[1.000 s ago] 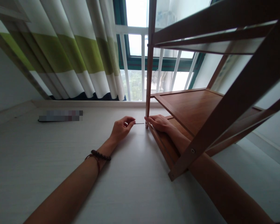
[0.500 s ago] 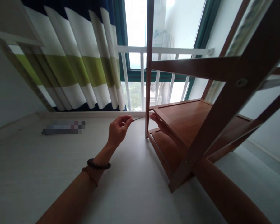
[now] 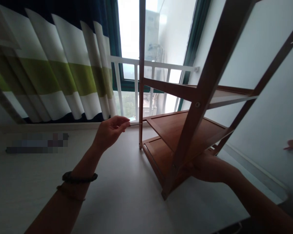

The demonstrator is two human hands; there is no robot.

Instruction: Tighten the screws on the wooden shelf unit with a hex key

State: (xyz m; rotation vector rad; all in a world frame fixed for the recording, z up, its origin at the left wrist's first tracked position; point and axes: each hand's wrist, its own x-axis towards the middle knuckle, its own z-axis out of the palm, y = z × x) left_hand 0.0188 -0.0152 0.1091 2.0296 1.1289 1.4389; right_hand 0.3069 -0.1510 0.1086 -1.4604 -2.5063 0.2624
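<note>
My left hand (image 3: 112,131) pinches a thin dark metal rod (image 3: 136,124), which looks like a hex key, between thumb and fingertips. The rod's far end meets the back left post (image 3: 141,97) of a brown wooden shelf unit, level with the middle shelf board (image 3: 172,128). My right hand (image 3: 207,167) is low at the unit's right side, beneath the middle board and above the bottom board (image 3: 158,154). Its fingers are in shadow and partly hidden by the front leg (image 3: 192,123), so their grip does not show.
The shelf unit stands on a pale floor (image 3: 122,201). Behind it are a white railing (image 3: 127,60) and a window. A striped curtain (image 3: 70,71) hangs at the left, with a blurred-out object (image 3: 37,143) on the floor below. A white wall (image 3: 266,107) is at the right.
The view has shifted, with the shelf unit now further left. The rod's tip has come up to the back post. My right hand has drawn back from that post towards the near right side.
</note>
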